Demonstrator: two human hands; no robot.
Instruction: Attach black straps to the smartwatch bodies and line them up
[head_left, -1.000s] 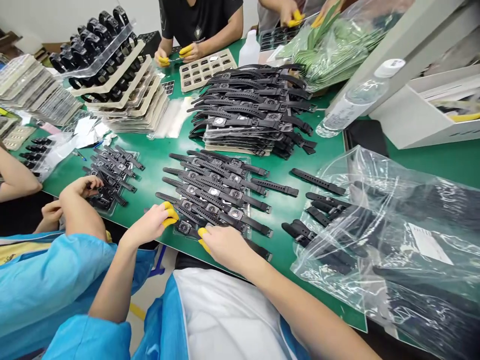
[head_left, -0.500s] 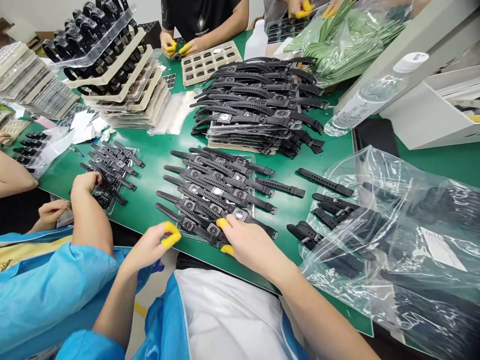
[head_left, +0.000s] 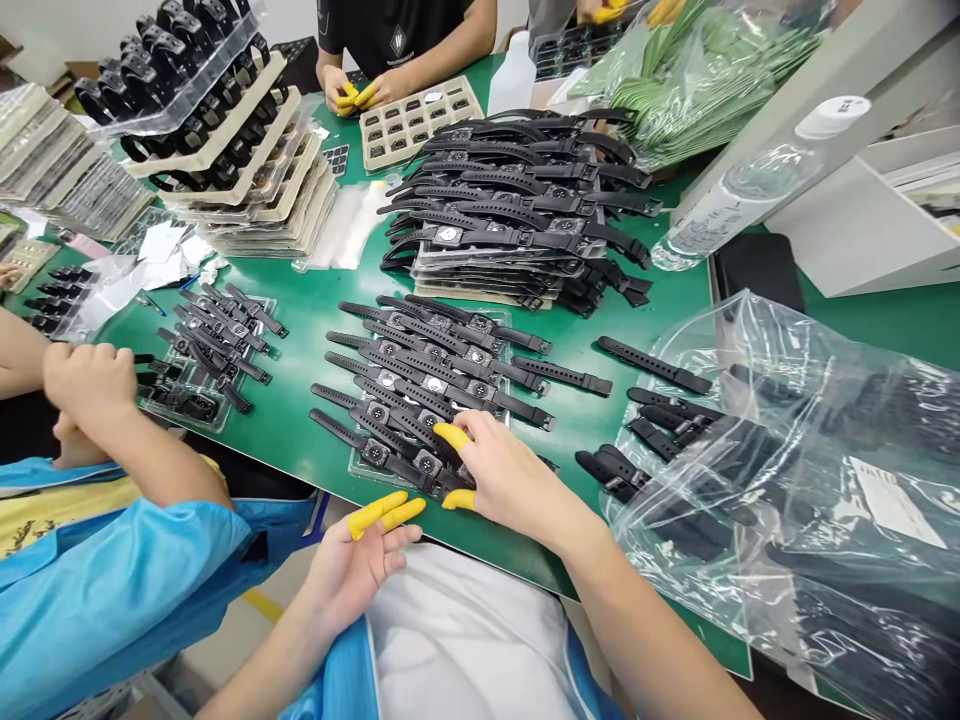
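A clear plastic tray (head_left: 358, 466) holds rows of smartwatches (head_left: 433, 384) with black straps, several with their round-sensor backs facing up. Over the tray's near right corner is my right hand (head_left: 510, 475), its yellow-capped thumb and index finger apart beside the watch straps; part of the nearest row is hidden beneath it. My left hand (head_left: 367, 555) is held off the table's front edge, palm turned up and fingers stretched out, with nothing in it. Yellow covers sit on two of its fingers. To the right of the tray lies a loose black strap (head_left: 652, 364).
A large stack of watch trays (head_left: 517, 210) stands behind. Clear bags of straps (head_left: 825, 480) spread over the right side, near a water bottle (head_left: 757, 190). At left, a co-worker's arm (head_left: 150, 450) is beside a smaller watch tray (head_left: 217, 410). Another person sits opposite.
My left hand has moved right and towards me, turning palm up with its fingers straightened. My right hand has hardly shifted. The co-worker's hand at left has drawn back from the smaller tray.
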